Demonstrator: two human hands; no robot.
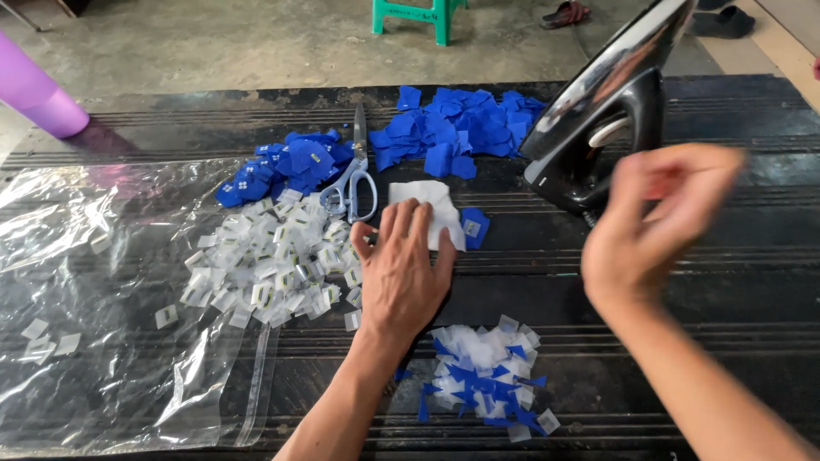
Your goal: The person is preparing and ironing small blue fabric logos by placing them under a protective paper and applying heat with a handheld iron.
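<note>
Hands: left hand (401, 273) is pressing flat, fingers spread, on the white cloth (424, 207); right hand (653, 224) is hovering blurred, grip unclear.
Cloth: lying beside the blue piece (474, 227).
Risk: right hand is nearing the upright iron (608, 119); a knock could tip it.

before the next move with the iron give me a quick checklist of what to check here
1. Left hand pressing the white cloth: ok.
2. Blue piece beside the cloth, partly tucked under its edge: ok.
3. Right hand free to grasp: cannot tell, blurred.
4. Iron standing on its heel, soleplate off the table: ok.
5. Scissors closed, lying close to the left hand: not ok.
</note>
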